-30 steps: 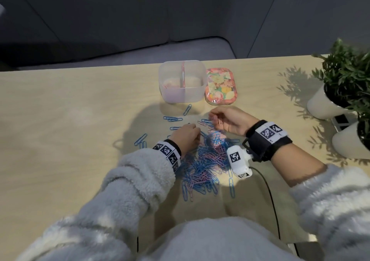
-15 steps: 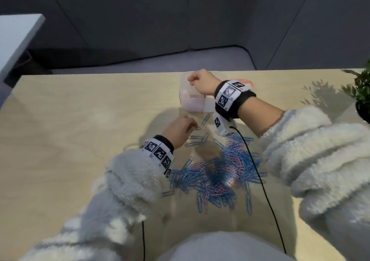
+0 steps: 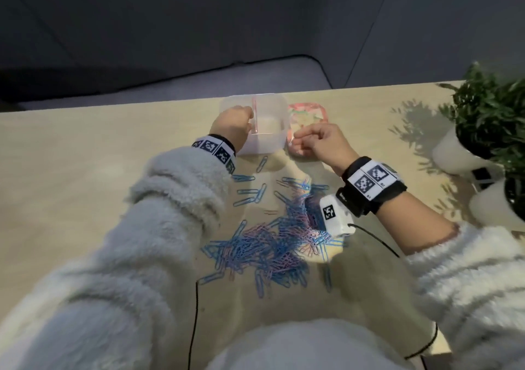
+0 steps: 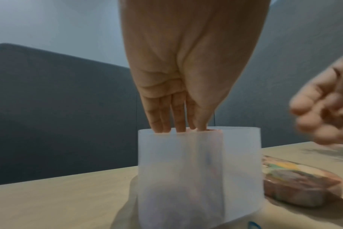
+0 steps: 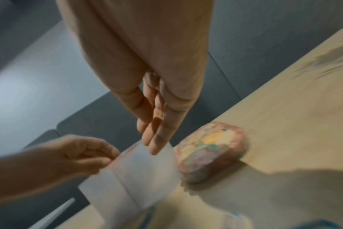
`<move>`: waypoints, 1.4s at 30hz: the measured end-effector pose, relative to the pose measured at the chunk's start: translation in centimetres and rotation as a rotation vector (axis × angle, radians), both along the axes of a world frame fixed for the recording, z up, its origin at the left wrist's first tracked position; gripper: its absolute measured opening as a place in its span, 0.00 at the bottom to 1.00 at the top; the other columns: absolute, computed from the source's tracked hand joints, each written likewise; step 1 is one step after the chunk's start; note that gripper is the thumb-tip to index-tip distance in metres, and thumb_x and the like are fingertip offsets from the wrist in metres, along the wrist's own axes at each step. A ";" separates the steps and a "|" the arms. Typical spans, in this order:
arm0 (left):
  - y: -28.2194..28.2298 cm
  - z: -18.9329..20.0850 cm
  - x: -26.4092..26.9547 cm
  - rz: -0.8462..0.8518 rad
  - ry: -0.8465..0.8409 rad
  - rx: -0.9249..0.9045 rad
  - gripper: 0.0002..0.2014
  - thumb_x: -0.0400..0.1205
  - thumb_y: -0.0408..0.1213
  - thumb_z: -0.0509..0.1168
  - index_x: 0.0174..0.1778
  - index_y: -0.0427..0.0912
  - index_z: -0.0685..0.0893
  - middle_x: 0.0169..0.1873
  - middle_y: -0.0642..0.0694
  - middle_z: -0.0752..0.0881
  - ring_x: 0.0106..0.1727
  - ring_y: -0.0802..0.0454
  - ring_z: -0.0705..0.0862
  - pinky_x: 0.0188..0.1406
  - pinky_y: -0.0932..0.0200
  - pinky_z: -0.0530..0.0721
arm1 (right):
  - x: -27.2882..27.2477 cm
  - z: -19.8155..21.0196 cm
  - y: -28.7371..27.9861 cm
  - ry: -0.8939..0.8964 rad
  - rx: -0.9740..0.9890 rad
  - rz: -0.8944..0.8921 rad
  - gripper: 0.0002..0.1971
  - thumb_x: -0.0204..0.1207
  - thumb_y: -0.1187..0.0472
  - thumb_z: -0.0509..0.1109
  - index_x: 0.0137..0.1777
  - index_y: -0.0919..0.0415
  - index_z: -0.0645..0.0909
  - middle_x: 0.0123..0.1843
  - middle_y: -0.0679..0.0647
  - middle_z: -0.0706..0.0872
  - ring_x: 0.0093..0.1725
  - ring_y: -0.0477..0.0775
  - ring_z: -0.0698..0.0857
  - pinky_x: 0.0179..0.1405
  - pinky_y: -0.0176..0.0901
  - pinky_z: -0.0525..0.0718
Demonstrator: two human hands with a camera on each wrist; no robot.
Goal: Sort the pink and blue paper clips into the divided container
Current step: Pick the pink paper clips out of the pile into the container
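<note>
The clear divided container (image 3: 270, 142) stands at the table's far side, with a pink divider (image 3: 254, 111) down its middle. My left hand (image 3: 235, 125) reaches over its left compartment. In the left wrist view the left hand (image 4: 178, 127) points its fingers down together, tips hidden behind the container (image 4: 186, 170) rim; no clip shows. My right hand (image 3: 312, 142) hovers just right of the container over the lid, and in the right wrist view the right hand (image 5: 151, 139) has relaxed, empty fingers above the container (image 5: 131, 178). A mixed pile of pink and blue paper clips (image 3: 272, 244) lies in front of me.
The floral lid (image 3: 308, 114) lies flat right of the container. Loose blue clips (image 3: 250, 193) are scattered between pile and container. Potted plants (image 3: 488, 119) in white pots (image 3: 454, 154) crowd the right edge. A black cable (image 3: 377, 242) trails from my right wrist.
My left hand rose from the loose clips to the container's left compartment. My right hand drew back from over the container to the right, above the lid.
</note>
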State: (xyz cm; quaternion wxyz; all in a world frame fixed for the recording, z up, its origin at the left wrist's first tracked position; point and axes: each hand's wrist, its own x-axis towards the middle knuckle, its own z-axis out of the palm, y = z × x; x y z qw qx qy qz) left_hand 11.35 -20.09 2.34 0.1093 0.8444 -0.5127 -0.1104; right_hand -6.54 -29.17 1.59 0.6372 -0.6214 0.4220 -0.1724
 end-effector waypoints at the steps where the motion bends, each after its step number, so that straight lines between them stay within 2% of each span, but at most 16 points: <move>1: 0.3 -0.3 -0.5 -0.038 -0.077 -0.114 0.10 0.78 0.29 0.62 0.54 0.32 0.82 0.52 0.31 0.84 0.54 0.33 0.81 0.54 0.42 0.81 | -1.2 -0.7 0.2 0.057 -0.039 0.030 0.12 0.77 0.80 0.56 0.47 0.73 0.81 0.23 0.46 0.86 0.20 0.36 0.82 0.26 0.28 0.83; 2: 0.7 -0.4 -1.2 -0.078 -0.161 -0.194 0.07 0.76 0.27 0.64 0.48 0.33 0.84 0.45 0.33 0.85 0.47 0.34 0.82 0.46 0.43 0.83 | -2.4 -1.5 0.4 0.120 -0.101 0.069 0.12 0.76 0.80 0.57 0.46 0.73 0.82 0.26 0.46 0.87 0.21 0.34 0.81 0.27 0.28 0.83; 4: 1.5 -0.6 -3.0 -0.171 -0.221 -0.246 0.05 0.75 0.28 0.64 0.42 0.38 0.85 0.39 0.37 0.86 0.41 0.37 0.83 0.40 0.47 0.82 | -4.0 -3.2 0.7 0.232 -0.244 0.160 0.10 0.74 0.79 0.61 0.45 0.75 0.84 0.39 0.56 0.90 0.29 0.33 0.83 0.37 0.29 0.82; 7: 2.2 -1.6 -5.8 -0.311 -0.059 -0.080 0.08 0.81 0.34 0.61 0.49 0.40 0.86 0.46 0.40 0.87 0.49 0.39 0.83 0.48 0.48 0.78 | -4.9 -4.9 1.5 0.388 -0.407 0.328 0.06 0.70 0.71 0.70 0.43 0.66 0.88 0.45 0.60 0.91 0.42 0.52 0.87 0.50 0.44 0.85; 10: 2.3 -3.5 -7.1 -0.292 0.053 0.065 0.08 0.80 0.36 0.64 0.52 0.41 0.84 0.52 0.42 0.85 0.54 0.43 0.81 0.53 0.51 0.79 | -4.3 -5.1 2.8 0.461 -0.556 0.464 0.05 0.69 0.67 0.72 0.43 0.62 0.89 0.45 0.59 0.90 0.45 0.58 0.85 0.49 0.47 0.81; 13: 2.0 -4.6 -7.8 -0.282 0.050 0.136 0.08 0.79 0.36 0.64 0.53 0.40 0.83 0.54 0.42 0.84 0.55 0.44 0.82 0.53 0.52 0.79 | -3.8 -4.9 3.5 0.529 -0.741 0.560 0.08 0.72 0.67 0.69 0.47 0.61 0.88 0.50 0.59 0.88 0.53 0.60 0.83 0.52 0.49 0.81; 19: 2.2 -5.6 -8.3 -0.302 0.048 0.166 0.10 0.80 0.33 0.61 0.55 0.35 0.80 0.56 0.37 0.82 0.56 0.38 0.80 0.55 0.47 0.80 | -3.6 -4.7 3.8 0.645 -0.801 0.664 0.08 0.74 0.69 0.64 0.46 0.62 0.86 0.52 0.60 0.85 0.56 0.61 0.82 0.54 0.53 0.82; 23: 2.6 -6.2 -8.5 -0.312 0.082 0.163 0.09 0.82 0.32 0.60 0.54 0.32 0.80 0.55 0.34 0.79 0.56 0.37 0.79 0.55 0.45 0.79 | -3.9 -5.2 4.7 0.712 -0.943 0.761 0.08 0.78 0.68 0.61 0.53 0.65 0.79 0.56 0.60 0.79 0.60 0.61 0.76 0.48 0.54 0.78; 27: 3.3 -6.5 -8.6 -0.302 0.097 0.135 0.09 0.83 0.31 0.57 0.56 0.34 0.77 0.53 0.36 0.83 0.54 0.38 0.82 0.53 0.47 0.79 | -4.5 -5.7 5.1 0.712 -1.090 0.814 0.09 0.78 0.70 0.60 0.57 0.66 0.76 0.58 0.61 0.79 0.62 0.61 0.75 0.51 0.51 0.77; 30: 4.5 -6.0 -8.7 -0.236 0.222 0.062 0.12 0.84 0.34 0.56 0.62 0.35 0.75 0.57 0.37 0.82 0.57 0.42 0.80 0.56 0.52 0.75 | -4.8 -5.8 4.8 0.575 -0.846 0.599 0.06 0.77 0.69 0.62 0.49 0.62 0.79 0.51 0.58 0.83 0.53 0.59 0.81 0.48 0.49 0.80; 32: 5.3 -5.2 -8.8 -0.165 0.345 0.007 0.11 0.83 0.32 0.55 0.59 0.34 0.77 0.54 0.39 0.80 0.55 0.46 0.77 0.53 0.57 0.73 | -5.3 -5.7 4.1 0.454 -0.607 0.437 0.07 0.79 0.67 0.62 0.51 0.64 0.82 0.49 0.58 0.85 0.49 0.57 0.82 0.49 0.47 0.80; 33: 5.8 -4.8 -8.8 -0.107 0.426 -0.014 0.10 0.83 0.31 0.55 0.55 0.34 0.78 0.51 0.40 0.80 0.51 0.47 0.77 0.48 0.59 0.72 | -5.6 -5.6 3.6 0.388 -0.466 0.365 0.08 0.80 0.67 0.61 0.52 0.66 0.82 0.49 0.59 0.85 0.46 0.56 0.82 0.46 0.46 0.81; 36: 6.8 -4.8 -8.7 0.051 0.664 -0.016 0.05 0.83 0.33 0.54 0.44 0.39 0.75 0.39 0.45 0.78 0.44 0.48 0.75 0.42 0.56 0.72 | -6.3 -4.9 2.3 0.137 0.052 0.041 0.11 0.81 0.70 0.55 0.45 0.65 0.79 0.37 0.63 0.81 0.29 0.53 0.77 0.20 0.43 0.75; 38: 7.3 -5.3 -8.6 0.098 0.732 -0.002 0.08 0.84 0.38 0.55 0.38 0.43 0.72 0.34 0.48 0.77 0.41 0.48 0.75 0.44 0.54 0.72 | -6.6 -4.8 1.4 0.046 0.312 -0.113 0.13 0.79 0.69 0.51 0.40 0.65 0.76 0.31 0.58 0.75 0.21 0.48 0.73 0.20 0.39 0.71; 40: 7.8 -5.8 -8.6 0.074 0.678 0.024 0.11 0.84 0.43 0.56 0.37 0.45 0.71 0.34 0.50 0.77 0.38 0.50 0.75 0.41 0.56 0.72 | -6.6 -4.8 0.8 0.069 0.391 -0.118 0.13 0.78 0.65 0.52 0.35 0.64 0.76 0.28 0.55 0.73 0.18 0.48 0.69 0.19 0.36 0.66; 42: 8.1 -6.2 -8.9 0.016 0.571 0.067 0.09 0.85 0.41 0.56 0.43 0.41 0.75 0.40 0.46 0.82 0.42 0.49 0.79 0.43 0.56 0.73 | -6.1 -5.0 0.5 0.166 0.236 -0.051 0.11 0.77 0.63 0.59 0.34 0.64 0.76 0.28 0.56 0.72 0.20 0.49 0.67 0.15 0.33 0.63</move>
